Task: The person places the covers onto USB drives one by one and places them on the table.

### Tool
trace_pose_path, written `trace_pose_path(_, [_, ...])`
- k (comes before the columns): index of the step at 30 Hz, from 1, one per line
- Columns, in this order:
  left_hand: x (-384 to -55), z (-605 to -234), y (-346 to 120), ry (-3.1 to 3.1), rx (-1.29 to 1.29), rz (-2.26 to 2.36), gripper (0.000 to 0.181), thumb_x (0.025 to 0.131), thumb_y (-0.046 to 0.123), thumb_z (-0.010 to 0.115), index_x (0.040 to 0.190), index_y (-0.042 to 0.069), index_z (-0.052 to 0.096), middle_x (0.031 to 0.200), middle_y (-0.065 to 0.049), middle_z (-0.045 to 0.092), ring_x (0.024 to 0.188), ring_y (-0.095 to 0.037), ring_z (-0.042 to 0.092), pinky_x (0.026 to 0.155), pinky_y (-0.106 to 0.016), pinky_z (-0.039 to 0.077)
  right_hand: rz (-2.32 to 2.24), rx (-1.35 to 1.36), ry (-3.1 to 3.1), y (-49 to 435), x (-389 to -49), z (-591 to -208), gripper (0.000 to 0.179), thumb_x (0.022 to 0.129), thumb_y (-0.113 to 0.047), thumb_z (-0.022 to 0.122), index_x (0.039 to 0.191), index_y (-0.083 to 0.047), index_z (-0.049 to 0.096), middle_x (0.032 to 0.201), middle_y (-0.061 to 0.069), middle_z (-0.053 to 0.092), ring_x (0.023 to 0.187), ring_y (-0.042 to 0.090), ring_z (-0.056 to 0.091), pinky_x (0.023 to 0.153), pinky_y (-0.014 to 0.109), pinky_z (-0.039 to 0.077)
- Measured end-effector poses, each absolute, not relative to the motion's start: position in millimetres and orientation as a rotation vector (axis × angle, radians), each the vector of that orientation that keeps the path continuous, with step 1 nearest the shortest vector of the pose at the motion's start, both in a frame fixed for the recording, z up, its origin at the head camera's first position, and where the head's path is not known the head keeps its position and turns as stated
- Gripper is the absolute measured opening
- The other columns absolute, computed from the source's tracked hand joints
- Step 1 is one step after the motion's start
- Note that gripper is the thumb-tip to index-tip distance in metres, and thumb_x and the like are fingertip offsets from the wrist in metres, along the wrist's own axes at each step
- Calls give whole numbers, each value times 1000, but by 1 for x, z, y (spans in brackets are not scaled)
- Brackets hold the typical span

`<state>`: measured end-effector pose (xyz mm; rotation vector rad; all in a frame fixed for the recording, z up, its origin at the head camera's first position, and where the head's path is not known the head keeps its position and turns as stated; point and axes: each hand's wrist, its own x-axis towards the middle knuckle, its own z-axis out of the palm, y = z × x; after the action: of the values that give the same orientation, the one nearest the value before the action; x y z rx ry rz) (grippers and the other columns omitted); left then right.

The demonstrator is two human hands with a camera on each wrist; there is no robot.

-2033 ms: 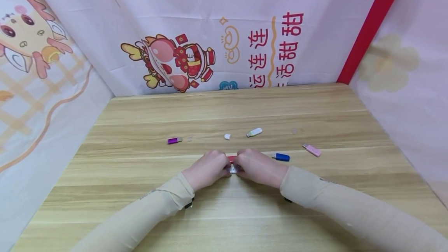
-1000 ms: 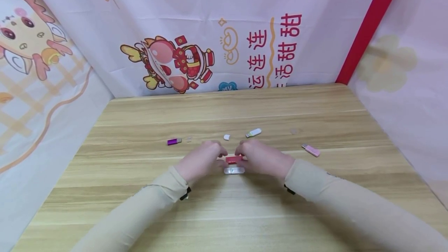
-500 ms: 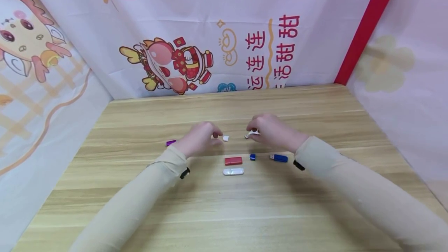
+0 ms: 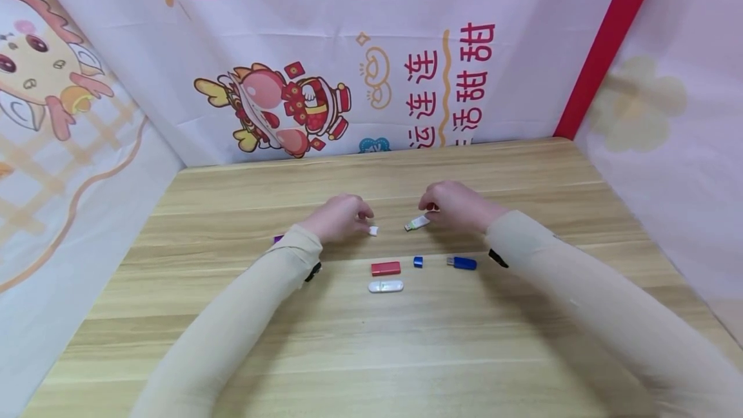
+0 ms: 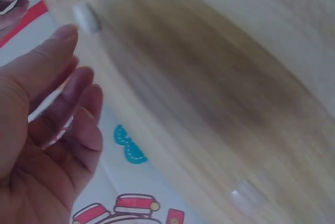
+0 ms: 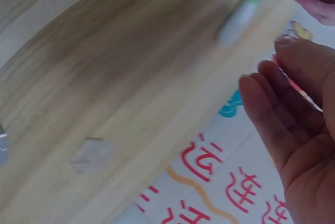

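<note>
My left hand (image 4: 342, 218) hovers beside a small white cap (image 4: 373, 231), thumb and fingers apart. In the left wrist view a gap shows between the thumb tip and that cap (image 5: 86, 18). On the other side my right hand (image 4: 461, 205) is over the rear end of a white USB stick (image 4: 416, 222) with a green edge, its metal plug pointing left toward the cap. The right wrist view shows the fingers loosely bent and holding nothing, the blurred stick (image 6: 238, 22) just beyond the fingertips.
Nearer lie a red USB stick (image 4: 386, 268), a white one (image 4: 386, 286), a blue cap (image 4: 418, 262) and an uncapped blue stick (image 4: 462, 263). A purple stick (image 4: 278, 238) is mostly behind the left sleeve. Clear caps (image 5: 247, 198) (image 6: 93, 154) lie outward of each hand.
Both hands have left the red and white sticks, which now lie side by side, and moved farther back to the white cap and green-edged stick. The right hand has lately shifted slightly right.
</note>
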<state>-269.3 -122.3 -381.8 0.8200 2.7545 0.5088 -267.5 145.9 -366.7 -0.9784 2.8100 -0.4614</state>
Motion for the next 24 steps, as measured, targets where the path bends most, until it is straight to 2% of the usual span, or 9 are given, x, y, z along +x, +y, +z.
trace_pose_path(6, [-282, -396, -119, 2733, 974, 437, 29, 87, 18, 78, 114, 9, 74, 108, -2, 69, 97, -14, 64, 90, -30, 52, -448, -943, 2772, 146, -277, -382, 20, 91, -17, 74, 110, -11, 75, 101, -1, 68, 93, 15, 64, 86, 35, 55])
trace_pose_path(15, [-296, -400, -113, 2655, 971, 541, 38, 90, 15, 75, 127, 21, 69, 106, 6, 65, 95, -9, 59, 89, -29, 51, -456, -948, 2724, 144, -282, -388, 25, 88, -27, 77, 110, -16, 75, 104, -2, 66, 92, 14, 61, 89, 35, 54])
trace_pose_path(19, [-299, -398, -110, 2602, 1021, 514, 32, 91, 12, 73, 122, 22, 73, 106, 5, 65, 96, -10, 59, 89, -28, 50, -426, -983, 2700, 140, -284, -389, 26, 90, -25, 76, 114, -15, 73, 106, -1, 66, 95, 15, 62, 92, 36, 52])
trace_pose_path(24, [-300, -397, -106, 2592, 1027, 502, 22, 90, 12, 74, 112, 17, 77, 104, 4, 64, 93, -10, 60, 89, -28, 51, -396, -999, 2691, 138, -286, -391, 24, 90, -23, 75, 113, -15, 74, 104, -2, 65, 95, 15, 62, 92, 35, 52])
